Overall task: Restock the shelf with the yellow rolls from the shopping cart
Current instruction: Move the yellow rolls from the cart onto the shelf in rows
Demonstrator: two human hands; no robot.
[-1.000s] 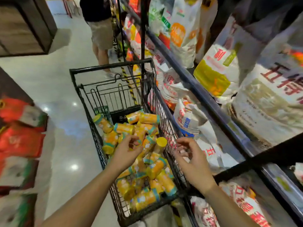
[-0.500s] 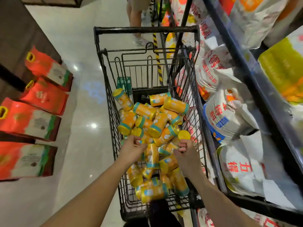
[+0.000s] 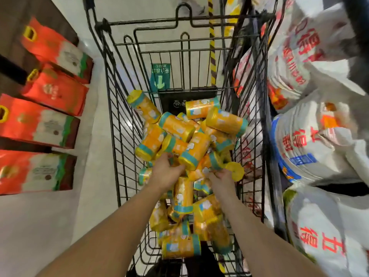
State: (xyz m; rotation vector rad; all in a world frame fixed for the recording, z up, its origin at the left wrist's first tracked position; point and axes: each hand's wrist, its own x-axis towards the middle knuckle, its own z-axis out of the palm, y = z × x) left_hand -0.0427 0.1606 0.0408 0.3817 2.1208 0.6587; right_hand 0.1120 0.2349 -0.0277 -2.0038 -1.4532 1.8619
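In the black wire cart (image 3: 102, 29), the right hand (image 3: 221, 181) clutches a yellow teal-banded cylindrical roll (image 3: 236, 171) at 3 o'clock from the left hand (image 3: 166, 172), whose grip is unclear.

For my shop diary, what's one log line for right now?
step: pick-up | left hand: on yellow rolls in shopping cart, grip unclear | right hand: grips yellow-ended roll

rolls (image 3: 187, 140) piled in cart (image 3: 122, 136), boxes (image 3: 40, 120) left of it, sacks (image 3: 311, 146) stacked to its right
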